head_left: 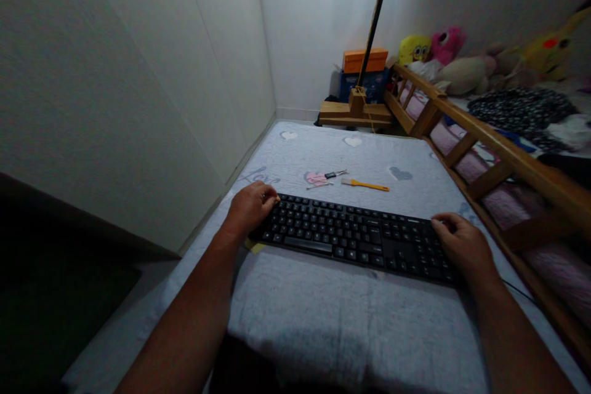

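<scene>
A black computer keyboard [341,231] lies across the bed, spanning the gap between my two hands. At its left end, my left hand [253,206] is closed, fingers pinched at the upper corner, with a small tan bit [277,199] showing at the fingertips. My right hand [466,246] is curled around the right end, thumb over the top edge. A yellow scrap [255,247] peeks out under the front left corner. Beyond the keyboard lie a yellow-handled brush [367,185], a black-handled metal tool [335,174] and a thin metal tool [319,185].
A pale sheet with hearts [305,141] covers the bed. White cabinet doors [198,61] rise on the left. A wooden bed rail [489,129] runs along the right, with plush toys behind it. A wooden stand [355,111] with a black pole and an orange box [364,60] are at the back.
</scene>
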Demonstrator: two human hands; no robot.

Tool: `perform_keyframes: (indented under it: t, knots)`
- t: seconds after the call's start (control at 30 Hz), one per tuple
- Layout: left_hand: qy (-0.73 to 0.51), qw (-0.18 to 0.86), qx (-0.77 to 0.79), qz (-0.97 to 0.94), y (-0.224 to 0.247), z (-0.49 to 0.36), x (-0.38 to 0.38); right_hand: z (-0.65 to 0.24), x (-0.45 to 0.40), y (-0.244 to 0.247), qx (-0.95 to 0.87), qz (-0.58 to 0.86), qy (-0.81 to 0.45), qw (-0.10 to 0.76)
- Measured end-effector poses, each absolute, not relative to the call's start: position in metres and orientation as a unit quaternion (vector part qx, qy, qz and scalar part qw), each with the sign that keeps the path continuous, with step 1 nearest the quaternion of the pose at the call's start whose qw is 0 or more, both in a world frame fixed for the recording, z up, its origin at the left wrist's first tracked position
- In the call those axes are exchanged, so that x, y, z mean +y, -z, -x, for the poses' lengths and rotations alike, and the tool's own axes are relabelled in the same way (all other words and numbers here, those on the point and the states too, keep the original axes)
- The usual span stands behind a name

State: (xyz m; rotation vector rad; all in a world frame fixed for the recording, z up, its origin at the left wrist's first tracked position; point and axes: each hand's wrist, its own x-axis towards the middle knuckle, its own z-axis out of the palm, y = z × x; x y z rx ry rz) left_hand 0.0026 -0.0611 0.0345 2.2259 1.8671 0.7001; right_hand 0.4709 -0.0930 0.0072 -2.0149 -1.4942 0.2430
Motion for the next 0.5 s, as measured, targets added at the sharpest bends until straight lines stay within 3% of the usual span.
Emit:
perform_keyframes:
  t: [0.5]
  knots:
    - [-0.233,0.076,0.623,-0.743,-0.0354,-0.0040,-0.0618,-0.4722,-0.0932,-0.0052,-0.568,0.759,-0.077,0.309]
